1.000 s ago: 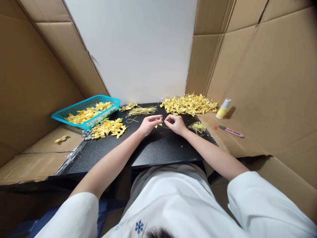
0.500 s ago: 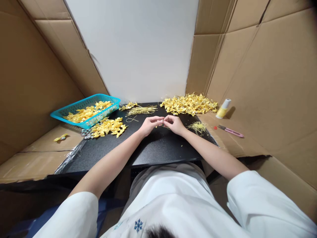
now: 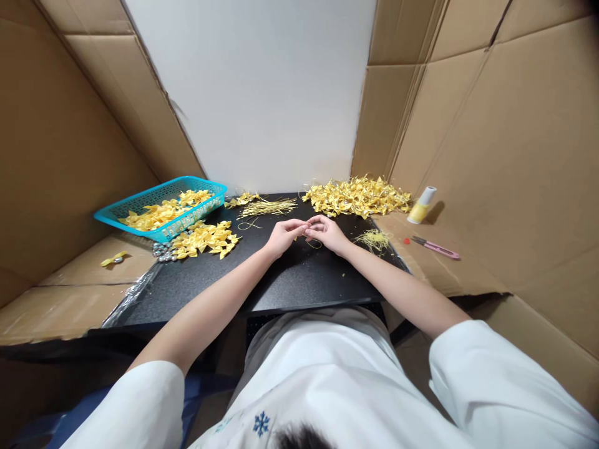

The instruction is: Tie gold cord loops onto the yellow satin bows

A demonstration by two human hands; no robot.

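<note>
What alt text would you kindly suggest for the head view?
A person's left hand and right hand meet over a black table, a thin yellow cord looping beside them. Around them: piled yellow ribbon bows, a turquoise basket holding more, pink thread snips.

Small piece pinched in fingers [image 3: 296, 224] hidden; left sleeve [image 3: 140, 405] cut off below.

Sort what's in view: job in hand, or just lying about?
Likely the job's:
Yellow strand at the hands
Yellow bow piles
Turquoise basket of bows
Loose yellow cords
Silvery beads
Thread spool
Pink snips

Apparently just lying about:
Small red piece
Tangle of yellow scraps
Lone bow on the cardboard
</note>
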